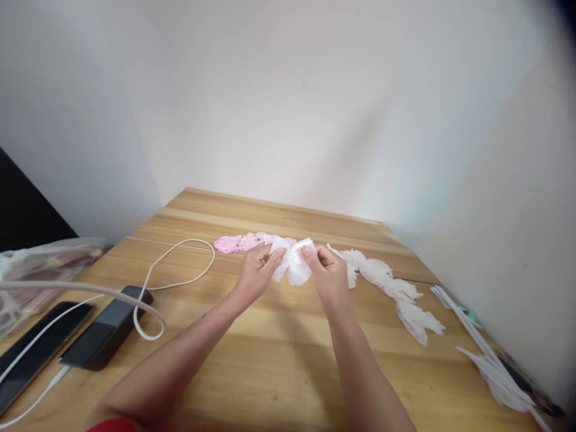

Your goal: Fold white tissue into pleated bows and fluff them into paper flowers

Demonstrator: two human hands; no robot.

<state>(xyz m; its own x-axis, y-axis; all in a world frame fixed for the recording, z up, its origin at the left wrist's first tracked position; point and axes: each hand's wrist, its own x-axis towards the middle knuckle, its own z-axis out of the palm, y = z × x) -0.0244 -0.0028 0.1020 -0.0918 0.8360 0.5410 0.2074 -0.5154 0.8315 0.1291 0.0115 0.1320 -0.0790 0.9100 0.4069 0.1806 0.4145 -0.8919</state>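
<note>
Forearms reach from the near edge out over the wooden counter [279,360], the largest thing in view, which runs to white walls at the far side and on the right. On its left side lie a clear bag [40,264], a dark phone [36,354] and a black power bank [105,330], side by side, with a white cable [180,264] looping from the near left toward the middle. On the right a trail of white paper pieces [396,294] stretches from the middle toward the near right, and further right are thin white strips [486,360] close to the wall. Pink paper [236,242] lies flat at the far middle, just behind the hands. Both hands are together above the middle of the counter, each pinching one side of a small white tissue [293,264]: the left hand [254,276] grips its left edge with thumb and forefinger, the right hand [328,273] its right edge. Crumpled and fanned, the tissue hangs between them.
</note>
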